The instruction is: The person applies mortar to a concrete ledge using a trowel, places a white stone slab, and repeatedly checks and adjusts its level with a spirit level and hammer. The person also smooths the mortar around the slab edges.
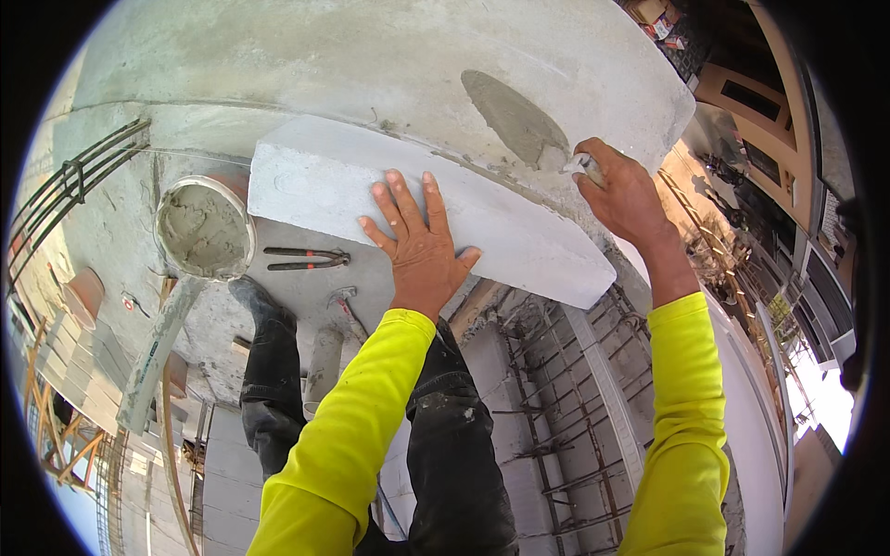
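My left hand lies flat, fingers spread, on top of a long white block. The block rests along the edge of a grey concrete surface. Beyond the block's right end, my right hand is closed round the handle of a trowel. Its leaf-shaped blade looks coated with grey mortar and points up and left, low over the concrete. Left of the block stands a bucket holding grey mortar. Pincers lie on the floor between the bucket and my left hand.
A hammer lies near my legs. Steel bars jut out at the far left, and a grey pipe lies below the bucket. Below the block at right, a rebar grid spans an opening. A string runs toward the block's left end.
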A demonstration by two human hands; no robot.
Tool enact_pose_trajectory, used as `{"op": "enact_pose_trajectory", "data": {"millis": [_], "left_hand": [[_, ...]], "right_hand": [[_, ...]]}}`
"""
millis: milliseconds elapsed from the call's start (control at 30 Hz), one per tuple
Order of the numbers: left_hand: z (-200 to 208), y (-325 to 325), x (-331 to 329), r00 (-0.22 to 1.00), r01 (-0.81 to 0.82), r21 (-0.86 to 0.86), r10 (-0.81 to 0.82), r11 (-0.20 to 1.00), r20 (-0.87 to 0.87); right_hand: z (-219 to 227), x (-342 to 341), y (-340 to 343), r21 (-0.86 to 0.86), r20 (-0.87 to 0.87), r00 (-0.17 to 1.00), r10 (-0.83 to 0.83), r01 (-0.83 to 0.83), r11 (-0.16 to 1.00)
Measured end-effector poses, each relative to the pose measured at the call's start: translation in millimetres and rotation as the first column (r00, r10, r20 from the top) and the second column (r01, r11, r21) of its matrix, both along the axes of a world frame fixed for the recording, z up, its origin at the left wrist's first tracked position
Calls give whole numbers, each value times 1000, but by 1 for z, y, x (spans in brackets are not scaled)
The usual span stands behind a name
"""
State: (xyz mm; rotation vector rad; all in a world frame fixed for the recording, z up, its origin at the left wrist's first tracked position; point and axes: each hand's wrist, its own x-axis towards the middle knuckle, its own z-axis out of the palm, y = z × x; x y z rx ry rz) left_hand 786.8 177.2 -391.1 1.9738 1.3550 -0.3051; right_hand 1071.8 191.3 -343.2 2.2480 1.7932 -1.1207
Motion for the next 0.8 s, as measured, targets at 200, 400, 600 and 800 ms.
{"op": "enact_pose_trajectory", "data": {"millis": [200, 400, 600, 800], "left_hand": [[33, -17, -47, 981, 31, -138, -4, 990, 193], [106, -80, -188, 977, 41, -328, 31, 944, 210], [91, -94, -318, 985, -94, -470, 151, 878, 85], [77, -79, -339, 878, -309, -447, 433, 839, 205]], "right_hand": [[74, -179, 75, 130, -292, 944, 153, -119, 984], [24, -376, 123, 14, -301, 822, 484, -504, 864], [-60, -488, 186, -227, -244, 693, 678, -721, 655], [-71, -523, 181, -416, -345, 707, 617, -705, 574]]}}
